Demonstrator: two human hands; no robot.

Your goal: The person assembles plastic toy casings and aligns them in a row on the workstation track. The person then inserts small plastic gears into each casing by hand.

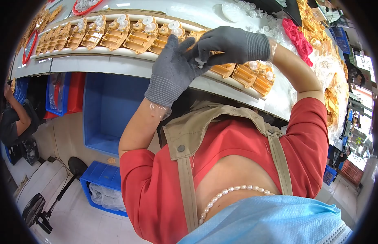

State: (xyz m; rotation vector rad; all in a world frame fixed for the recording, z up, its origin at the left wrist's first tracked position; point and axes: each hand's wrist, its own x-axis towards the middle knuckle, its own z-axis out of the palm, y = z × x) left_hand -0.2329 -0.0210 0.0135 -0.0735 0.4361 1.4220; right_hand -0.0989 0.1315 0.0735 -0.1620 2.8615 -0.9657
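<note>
Both my hands wear grey knit gloves and meet above the row of orange plastic housings. My left hand (170, 70) has its wrist toward me; one or two fingers point up, and the others close in beside my right hand. My right hand (231, 45) reaches in from the right with curled fingers, thumb and fingertips pinched together. A small white plastic part (200, 62) shows between the hands at the fingertips, mostly covered by the gloves. Just beyond my left fingers is an orange housing (159, 42) with white gears (174, 27) on it. Another orange housing (244, 75) lies under my right wrist.
The housings lie along a pale rail (128, 52) on the bench. White round parts (242, 8), a pink cloth (298, 38) and piled orange pieces (313, 24) lie beyond. Below are blue bins (111, 110) and a fan (34, 209). Another person's arm (19, 112) is at left.
</note>
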